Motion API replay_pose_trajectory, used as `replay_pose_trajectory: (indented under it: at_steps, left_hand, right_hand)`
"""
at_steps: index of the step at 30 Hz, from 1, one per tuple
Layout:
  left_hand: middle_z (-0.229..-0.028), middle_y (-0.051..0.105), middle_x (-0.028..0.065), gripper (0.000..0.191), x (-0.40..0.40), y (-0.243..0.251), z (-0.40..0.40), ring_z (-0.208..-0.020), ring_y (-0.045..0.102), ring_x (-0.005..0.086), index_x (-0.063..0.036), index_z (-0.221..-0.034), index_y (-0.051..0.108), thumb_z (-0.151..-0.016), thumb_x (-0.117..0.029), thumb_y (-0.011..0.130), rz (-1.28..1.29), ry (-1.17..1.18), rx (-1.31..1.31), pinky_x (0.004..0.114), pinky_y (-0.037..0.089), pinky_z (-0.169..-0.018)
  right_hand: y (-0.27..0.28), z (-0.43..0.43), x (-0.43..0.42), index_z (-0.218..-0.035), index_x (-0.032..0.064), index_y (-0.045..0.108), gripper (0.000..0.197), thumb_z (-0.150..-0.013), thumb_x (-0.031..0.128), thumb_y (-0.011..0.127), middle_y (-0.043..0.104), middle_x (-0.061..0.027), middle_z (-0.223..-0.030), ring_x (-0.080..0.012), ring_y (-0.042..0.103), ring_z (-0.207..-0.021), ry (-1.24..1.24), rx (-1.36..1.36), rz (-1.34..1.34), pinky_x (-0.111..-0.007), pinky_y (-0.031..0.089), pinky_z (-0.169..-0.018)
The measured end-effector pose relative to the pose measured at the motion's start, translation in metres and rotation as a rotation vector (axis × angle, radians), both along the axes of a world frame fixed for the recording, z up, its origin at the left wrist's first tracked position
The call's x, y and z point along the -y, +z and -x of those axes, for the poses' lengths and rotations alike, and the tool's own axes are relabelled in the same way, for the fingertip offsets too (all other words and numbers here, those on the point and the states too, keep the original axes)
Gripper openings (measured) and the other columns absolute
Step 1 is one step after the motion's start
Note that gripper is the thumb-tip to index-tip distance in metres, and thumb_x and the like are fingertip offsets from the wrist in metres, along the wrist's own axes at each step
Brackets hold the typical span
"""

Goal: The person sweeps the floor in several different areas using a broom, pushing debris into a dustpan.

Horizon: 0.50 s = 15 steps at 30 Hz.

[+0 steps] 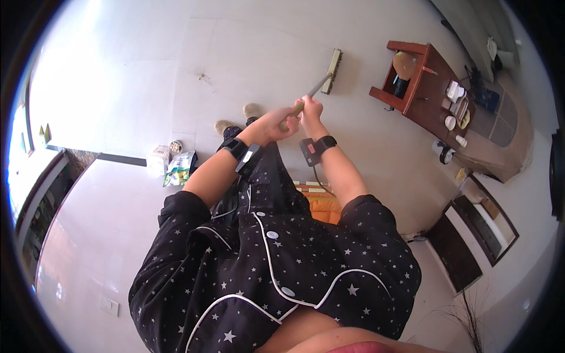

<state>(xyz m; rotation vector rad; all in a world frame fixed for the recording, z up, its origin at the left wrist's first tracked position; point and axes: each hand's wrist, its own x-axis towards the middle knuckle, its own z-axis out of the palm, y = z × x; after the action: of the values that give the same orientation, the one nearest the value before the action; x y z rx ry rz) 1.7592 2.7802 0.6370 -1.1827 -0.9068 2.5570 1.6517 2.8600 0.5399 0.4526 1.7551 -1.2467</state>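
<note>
Both of my hands grip the handle of a long-handled floor brush. My left hand and my right hand are close together, each wrapped around the handle; the one on the picture's left holds its tan end part. From my hands the grey handle runs up and right to the pale brush head, whose dark bristles lie along its right side, on the light tiled floor. A small patch of debris lies on the floor left of the brush head. Black bands with small devices circle both wrists.
A reddish-brown wooden table with small items on it stands at right, beside a covered piece of furniture. At left, a green-and-white bag and a clear container are near the wall. An orange padded item lies behind my right forearm.
</note>
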Motion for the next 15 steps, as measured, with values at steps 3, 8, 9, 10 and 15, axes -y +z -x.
replay_pose_trajectory:
  at_steps: [3, 8, 9, 10, 15]
  left_hand:
    - [-0.056, 0.037, -0.0013, 0.025, 0.002, -0.011, 0.004, -0.044, 0.038, 0.0038, 0.0038, -0.084, 0.037, -0.085, -0.021, 0.038, -0.044, 0.003, 0.064, 0.012, 0.033, -0.034]
    - [-0.056, 0.034, -0.0018, 0.023, 0.014, -0.025, -0.02, -0.043, 0.035, 0.0044, 0.0028, -0.084, 0.037, -0.084, -0.02, 0.04, -0.077, 0.145, 0.173, 0.013, 0.03, -0.034]
    - [-0.056, 0.034, -0.0019, 0.024, 0.015, -0.034, -0.038, -0.043, 0.035, 0.0042, 0.0032, -0.084, 0.037, -0.084, -0.02, 0.041, 0.007, 0.181, 0.119, 0.014, 0.03, -0.034]
    - [-0.056, 0.034, -0.0019, 0.024, 0.02, -0.03, -0.052, -0.043, 0.035, 0.0042, 0.0034, -0.084, 0.037, -0.084, -0.02, 0.041, 0.002, 0.215, 0.123, 0.014, 0.03, -0.034]
    - [-0.056, 0.035, -0.0016, 0.025, 0.045, 0.01, -0.106, -0.043, 0.035, 0.0044, 0.0038, -0.085, 0.037, -0.084, -0.021, 0.04, -0.039, 0.325, 0.254, 0.014, 0.03, -0.033]
  right_hand:
    - [-0.013, -0.001, -0.002, -0.06, -0.0017, 0.041, 0.011, -0.071, 0.001, 0.045, 0.047, -0.0095, -0.057, -0.0179, 0.048, -0.047, -0.092, 0.02, -0.016, -0.028, 0.042, -0.044]
    - [-0.038, -0.015, 0.034, -0.057, -0.0037, 0.044, 0.013, -0.069, 0.001, 0.047, 0.049, -0.0103, -0.056, -0.0198, 0.05, -0.047, 0.18, 0.024, -0.023, -0.029, 0.043, -0.045]
    - [-0.041, -0.029, 0.043, -0.057, -0.0041, 0.044, 0.014, -0.07, 0.002, 0.047, 0.049, -0.0104, -0.055, -0.0203, 0.051, -0.046, 0.233, 0.039, 0.026, -0.029, 0.043, -0.044]
    - [-0.04, -0.043, 0.052, -0.058, -0.0043, 0.045, 0.014, -0.07, 0.002, 0.047, 0.05, -0.0105, -0.055, -0.0202, 0.051, -0.046, 0.276, 0.015, 0.024, -0.029, 0.043, -0.043]
    - [-0.078, -0.119, 0.08, -0.053, -0.0028, 0.05, 0.027, -0.061, 0.022, 0.058, 0.052, -0.0186, -0.053, -0.0313, 0.054, -0.053, 0.58, -0.247, -0.025, -0.038, 0.043, -0.053]
